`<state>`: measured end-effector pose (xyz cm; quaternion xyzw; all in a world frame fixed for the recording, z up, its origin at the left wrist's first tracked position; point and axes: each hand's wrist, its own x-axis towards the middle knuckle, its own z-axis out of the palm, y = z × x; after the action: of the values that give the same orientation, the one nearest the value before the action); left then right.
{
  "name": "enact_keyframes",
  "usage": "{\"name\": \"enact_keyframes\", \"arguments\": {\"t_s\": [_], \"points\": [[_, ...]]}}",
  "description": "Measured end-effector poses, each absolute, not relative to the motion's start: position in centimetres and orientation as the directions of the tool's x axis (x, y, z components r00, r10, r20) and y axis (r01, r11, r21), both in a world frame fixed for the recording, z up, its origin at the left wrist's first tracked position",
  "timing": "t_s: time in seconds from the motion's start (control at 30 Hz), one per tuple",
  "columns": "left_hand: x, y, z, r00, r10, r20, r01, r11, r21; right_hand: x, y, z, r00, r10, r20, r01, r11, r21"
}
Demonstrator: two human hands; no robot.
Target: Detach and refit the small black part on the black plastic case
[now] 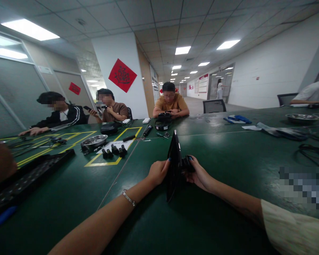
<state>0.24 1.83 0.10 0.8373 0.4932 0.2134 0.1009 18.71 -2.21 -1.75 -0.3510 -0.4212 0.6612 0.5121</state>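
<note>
A thin, glossy black panel (174, 170) stands upright and nearly edge-on to me, above the green table. Its exact kind cannot be made out from this angle. My left hand (159, 172) grips it from the left, thumb on the near side and the other fingers hidden. On the panel's right side sits a chunky black part (187, 164). My right hand (199, 175) is closed around that part, with the thumb on top and the fingers curled below. Whether the part is fixed to the panel is hard to tell.
Left on the green table (138, 212) are a metal bowl (95, 140), several black cylindrical pieces (114, 151) and a black tray (32, 173). A black case (162, 122) lies ahead. To the right are a glove (271, 130) and another bowl (301, 118). Several people sit around.
</note>
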Motion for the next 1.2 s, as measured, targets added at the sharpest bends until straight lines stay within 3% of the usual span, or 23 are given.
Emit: {"name": "enact_keyframes", "arguments": {"t_s": [0.77,1.2], "points": [[0.14,1.85,0.15,0.459,0.852,0.251,0.761,-0.523,0.385,18.92,-2.16,-1.93,-0.252,0.968,-0.024,-0.407,-0.128,-0.904],[0.16,1.76,0.19,0.480,0.840,0.253,0.779,-0.540,0.317,18.92,-1.96,-2.08,-0.273,0.961,-0.048,-0.394,-0.157,-0.906]]}}
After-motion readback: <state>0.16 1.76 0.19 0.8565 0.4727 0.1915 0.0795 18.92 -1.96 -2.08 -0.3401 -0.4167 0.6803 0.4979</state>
